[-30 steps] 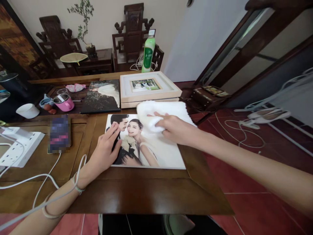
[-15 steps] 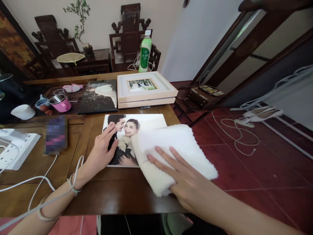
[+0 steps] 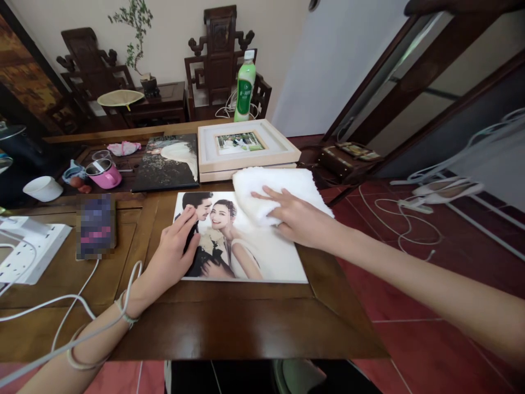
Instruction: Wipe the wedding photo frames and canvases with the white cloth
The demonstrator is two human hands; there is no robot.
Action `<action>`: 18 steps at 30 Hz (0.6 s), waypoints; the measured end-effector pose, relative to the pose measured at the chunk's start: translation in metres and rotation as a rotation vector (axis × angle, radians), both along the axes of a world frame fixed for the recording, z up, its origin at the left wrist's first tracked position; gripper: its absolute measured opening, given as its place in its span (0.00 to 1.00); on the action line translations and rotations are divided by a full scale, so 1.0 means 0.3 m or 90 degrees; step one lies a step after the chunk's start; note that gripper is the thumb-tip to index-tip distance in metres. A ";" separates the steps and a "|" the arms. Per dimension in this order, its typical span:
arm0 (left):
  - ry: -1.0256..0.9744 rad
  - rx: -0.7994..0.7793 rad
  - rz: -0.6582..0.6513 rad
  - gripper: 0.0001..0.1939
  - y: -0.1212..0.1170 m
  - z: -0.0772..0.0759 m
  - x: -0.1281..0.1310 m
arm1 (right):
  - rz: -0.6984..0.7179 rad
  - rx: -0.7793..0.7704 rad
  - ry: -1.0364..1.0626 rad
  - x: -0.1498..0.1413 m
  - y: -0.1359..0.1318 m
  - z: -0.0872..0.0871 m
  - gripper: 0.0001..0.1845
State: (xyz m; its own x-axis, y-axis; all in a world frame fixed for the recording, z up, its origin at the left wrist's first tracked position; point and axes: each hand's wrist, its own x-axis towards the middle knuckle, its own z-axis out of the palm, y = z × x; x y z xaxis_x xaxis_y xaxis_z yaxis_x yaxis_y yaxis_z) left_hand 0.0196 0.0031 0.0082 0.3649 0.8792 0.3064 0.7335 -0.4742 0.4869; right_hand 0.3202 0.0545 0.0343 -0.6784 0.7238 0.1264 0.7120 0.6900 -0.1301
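A photo panel (image 3: 274, 260) with a wedding portrait of a couple lies flat near the table's front edge. My left hand (image 3: 172, 249) rests on its left side, fingers stretched out, holding nothing. A fluffy white cloth (image 3: 273, 183) covers the panel's upper right corner and hangs past it to the right. My right hand (image 3: 301, 219) presses on this cloth with fingers somewhat spread and has hold of it; the thumb is hidden.
Behind the panel lie a pale framed photo (image 3: 246, 167) and a dark photo panel (image 3: 164, 175). A green bottle (image 3: 244, 87) stands behind them. To the left are a pink mug (image 3: 104, 176), a white cup (image 3: 43, 189), a phone (image 3: 96, 225) and a power strip (image 3: 36, 257) with cables.
My right hand and the white cloth have moved away from me, from the panel's lower right to its upper right, uncovering the lower right part. My left hand stays in place.
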 end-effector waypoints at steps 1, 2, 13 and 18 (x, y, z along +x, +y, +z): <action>0.003 -0.001 0.001 0.23 -0.001 0.001 0.000 | -0.004 0.000 0.005 0.002 0.005 -0.003 0.22; 0.007 -0.002 0.002 0.23 -0.002 0.002 0.000 | -0.005 0.000 0.012 0.002 0.001 -0.008 0.22; 0.018 0.009 0.001 0.23 -0.004 0.003 0.003 | 0.119 0.071 0.138 -0.046 -0.406 -0.041 0.15; 0.021 -0.003 0.001 0.23 -0.004 0.006 0.005 | 0.137 0.079 0.135 -0.043 -0.432 -0.046 0.14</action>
